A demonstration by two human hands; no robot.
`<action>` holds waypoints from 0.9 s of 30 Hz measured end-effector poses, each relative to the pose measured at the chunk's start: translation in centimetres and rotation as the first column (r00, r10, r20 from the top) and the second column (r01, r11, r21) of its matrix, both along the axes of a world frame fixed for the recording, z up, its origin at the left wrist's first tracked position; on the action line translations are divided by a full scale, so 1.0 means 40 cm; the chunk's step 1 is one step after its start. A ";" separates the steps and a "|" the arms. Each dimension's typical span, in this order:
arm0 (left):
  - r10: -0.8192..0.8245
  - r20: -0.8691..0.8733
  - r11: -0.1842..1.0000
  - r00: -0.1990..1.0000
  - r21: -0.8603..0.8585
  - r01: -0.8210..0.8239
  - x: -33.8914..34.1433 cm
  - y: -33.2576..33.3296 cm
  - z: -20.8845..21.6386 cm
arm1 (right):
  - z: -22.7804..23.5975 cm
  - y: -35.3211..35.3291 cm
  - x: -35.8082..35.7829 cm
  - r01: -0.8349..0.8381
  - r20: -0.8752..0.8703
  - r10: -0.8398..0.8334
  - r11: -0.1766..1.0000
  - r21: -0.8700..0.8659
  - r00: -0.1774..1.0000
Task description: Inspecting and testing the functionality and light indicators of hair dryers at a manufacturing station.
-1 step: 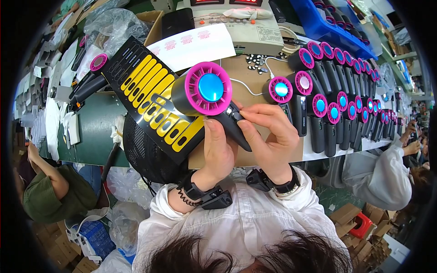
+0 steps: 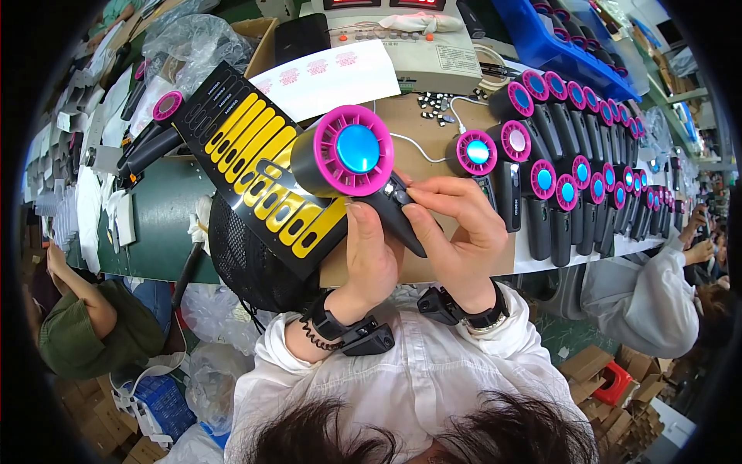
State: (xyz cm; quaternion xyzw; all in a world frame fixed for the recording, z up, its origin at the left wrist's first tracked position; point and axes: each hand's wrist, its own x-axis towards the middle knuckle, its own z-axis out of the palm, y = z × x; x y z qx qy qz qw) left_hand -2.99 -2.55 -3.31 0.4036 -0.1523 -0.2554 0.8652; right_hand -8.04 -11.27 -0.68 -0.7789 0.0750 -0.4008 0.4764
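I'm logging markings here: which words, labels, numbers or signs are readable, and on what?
Printed text isn't copied out here.
White sheet: pink print, too small.
Black-and-yellow sheet: pale lettering.
Instrument: red digits, cut off; label too small.
Standing fan handle: pale lettering.
Held fan: none legible.

Handheld fan (image 2: 352, 151): between left hand (image 2: 372, 259) and right hand (image 2: 464, 236)
Strip sheet (image 2: 243, 158): left of handheld fan, partly over the mesh bag (image 2: 239, 251)
Paper (image 2: 332, 73): between handheld fan and instrument box (image 2: 433, 58)
Fan rows (image 2: 567, 193): right on the surface (image 2: 417, 124)
Crate (image 2: 533, 39): behind fan rows
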 end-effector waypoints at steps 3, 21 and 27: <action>-0.020 -0.017 1.000 1.000 -0.011 0.020 0.001 0.001 -0.003 | -0.001 0.002 0.001 0.008 0.003 -0.008 1.000 -0.012 1.000; -0.094 -0.038 0.995 0.995 -0.022 0.093 -0.002 0.016 -0.020 | 0.001 0.004 0.003 0.046 -0.029 -0.050 0.993 -0.108 0.998; -0.086 -0.047 0.996 0.995 -0.001 0.087 0.000 0.017 -0.015 | 0.003 0.002 0.007 0.030 -0.029 -0.031 0.999 -0.043 0.999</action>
